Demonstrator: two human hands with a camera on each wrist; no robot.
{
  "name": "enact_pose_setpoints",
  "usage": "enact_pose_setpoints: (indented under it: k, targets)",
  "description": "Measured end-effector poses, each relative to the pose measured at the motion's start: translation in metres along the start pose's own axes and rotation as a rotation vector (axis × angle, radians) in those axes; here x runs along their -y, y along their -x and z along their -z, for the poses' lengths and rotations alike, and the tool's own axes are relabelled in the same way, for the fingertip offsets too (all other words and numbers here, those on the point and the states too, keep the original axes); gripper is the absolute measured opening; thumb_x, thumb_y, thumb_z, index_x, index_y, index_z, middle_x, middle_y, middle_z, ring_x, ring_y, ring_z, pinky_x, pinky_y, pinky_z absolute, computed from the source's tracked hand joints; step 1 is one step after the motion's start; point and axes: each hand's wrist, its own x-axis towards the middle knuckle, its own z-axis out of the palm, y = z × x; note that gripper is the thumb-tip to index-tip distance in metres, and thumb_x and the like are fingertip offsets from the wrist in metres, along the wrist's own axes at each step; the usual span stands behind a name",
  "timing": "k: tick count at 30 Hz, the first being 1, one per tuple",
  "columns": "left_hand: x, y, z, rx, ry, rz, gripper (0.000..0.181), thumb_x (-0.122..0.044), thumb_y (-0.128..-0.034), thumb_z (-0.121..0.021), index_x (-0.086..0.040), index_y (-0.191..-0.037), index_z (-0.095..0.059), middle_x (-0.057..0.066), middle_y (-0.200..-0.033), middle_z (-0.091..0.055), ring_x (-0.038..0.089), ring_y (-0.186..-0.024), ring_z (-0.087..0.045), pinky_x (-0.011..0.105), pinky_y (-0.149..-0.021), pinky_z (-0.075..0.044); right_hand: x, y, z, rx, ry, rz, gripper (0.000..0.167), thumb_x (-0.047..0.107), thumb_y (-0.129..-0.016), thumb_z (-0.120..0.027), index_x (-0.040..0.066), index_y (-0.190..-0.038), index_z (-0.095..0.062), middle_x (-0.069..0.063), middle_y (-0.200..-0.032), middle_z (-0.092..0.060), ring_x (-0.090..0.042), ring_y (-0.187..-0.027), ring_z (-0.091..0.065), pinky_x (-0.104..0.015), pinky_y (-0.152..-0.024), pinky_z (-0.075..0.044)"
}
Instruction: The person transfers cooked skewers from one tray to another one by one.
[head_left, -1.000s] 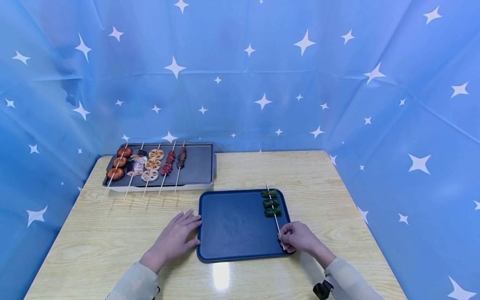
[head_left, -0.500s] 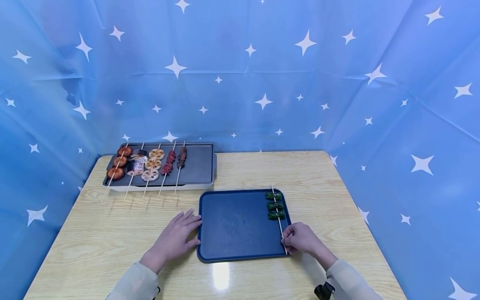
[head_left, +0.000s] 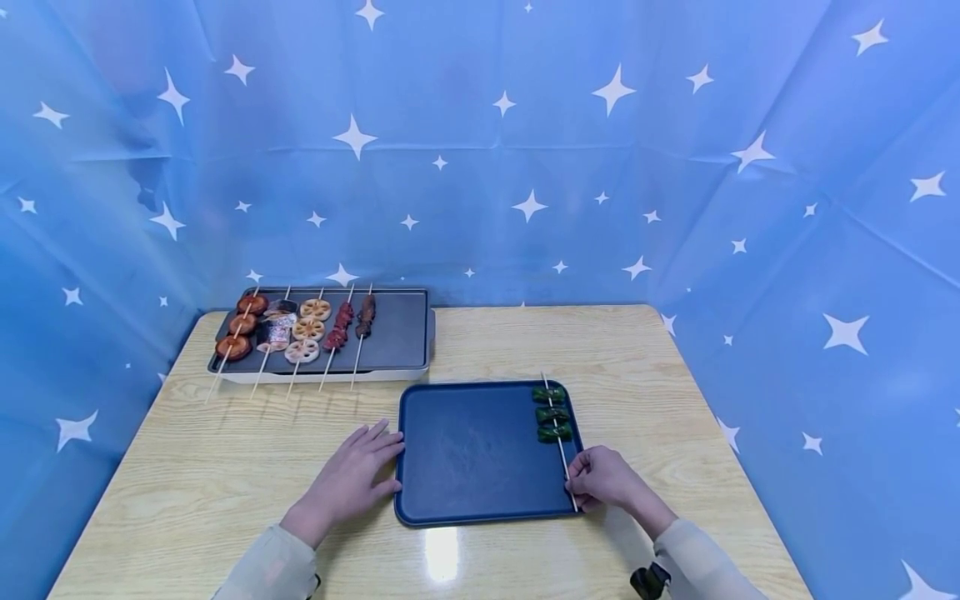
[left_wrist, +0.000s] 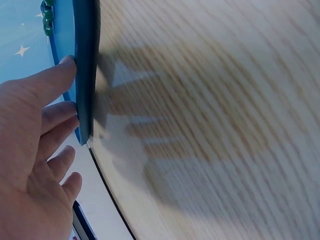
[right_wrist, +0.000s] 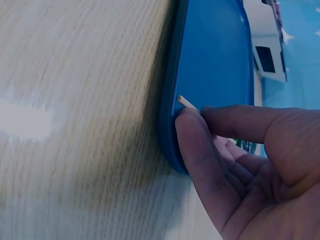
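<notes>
Head view, and nearest come two pale sleeves [head_left: 266,562], reaching in over the wood-grain surface [head_left: 187,467], a dark band [head_left: 649,582] by the right wrist. Now the hands! On the right, the right hand [head_left: 600,477] has thumb and fingers pinching the bare stick end of the green skewer [head_left: 553,415], right at the tray's near right corner; presumably that grip steers it and leaves the food untouched. Over on the left, the left hand [head_left: 348,475] has its fingers spread, the tips touching the tray's left rim, likely steadying it against a nudge from the other side.

Between them sits the blue tray [head_left: 472,450], and along its right side runs that skewer, three green pieces toward the far edge, stick pointing near. Tucked so close to the side, it seems meant to spare room to the left.

Farther off, at the far left, there's the dark griddle [head_left: 401,329] with five loaded skewers [head_left: 307,329] side by side, sticks jutting over its near edge, handy for gripping, I'd judge. Behind everything hangs blue star-printed cloth [head_left: 480,167].
</notes>
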Motion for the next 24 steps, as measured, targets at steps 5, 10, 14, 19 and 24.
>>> enact_pose_setpoints:
  k: [5,10,14,19,24]
  targets:
    - [0.0,0.0,-0.001,-0.016,-0.013,-0.013,0.059,-0.042,-0.0842,-0.073,-0.01,-0.132,-0.061,0.004,-0.141,-0.056,0.031,-0.144,-0.037,0.053,-0.12,-0.026,0.003,0.002,0.002,0.018,0.037,0.01,0.007,-0.003,-0.083,-0.066,-0.005,-0.079,-0.06,-0.008,-0.063,-0.063,-0.014,-0.054,-0.06,-0.036,-0.054,-0.06]
    - [0.001,0.001,-0.001,-0.021,-0.014,-0.014,0.059,-0.042,-0.0842,-0.073,-0.01,-0.132,-0.061,0.003,-0.141,-0.057,0.03,-0.144,-0.037,0.052,-0.12,-0.026,0.002,0.003,0.003,0.036,0.064,0.012,0.009,-0.002,-0.083,-0.068,-0.005,-0.08,-0.06,-0.007,-0.062,-0.063,-0.014,-0.053,-0.061,-0.036,-0.053,-0.06]
    - [0.001,0.001,-0.001,-0.025,-0.019,-0.014,0.059,-0.043,-0.0843,-0.073,-0.01,-0.132,-0.061,0.003,-0.141,-0.057,0.03,-0.143,-0.038,0.052,-0.12,-0.027,0.0,0.001,0.005,0.037,0.087,0.005,0.01,0.0,-0.082,-0.071,-0.004,-0.08,-0.061,-0.006,-0.061,-0.063,-0.013,-0.054,-0.062,-0.035,-0.053,-0.06]
    - [0.0,0.001,-0.001,-0.016,-0.024,-0.008,0.059,-0.043,-0.0848,-0.072,-0.011,-0.133,-0.06,0.003,-0.141,-0.057,0.029,-0.144,-0.037,0.052,-0.12,-0.027,0.004,0.002,0.012,0.028,0.108,0.002,0.01,0.005,-0.086,-0.068,-0.003,-0.08,-0.066,-0.007,-0.066,-0.065,-0.015,-0.058,-0.063,-0.035,-0.055,-0.06]
    - [0.0,0.001,-0.001,-0.006,-0.021,0.002,0.059,-0.043,-0.0852,-0.072,-0.011,-0.133,-0.06,0.002,-0.142,-0.056,0.029,-0.144,-0.037,0.051,-0.121,-0.026,0.007,-0.002,0.023,-0.061,0.159,0.088,0.009,0.007,-0.09,-0.064,-0.001,-0.086,-0.067,-0.005,-0.071,-0.065,-0.014,-0.063,-0.06,-0.028,-0.054,-0.054]
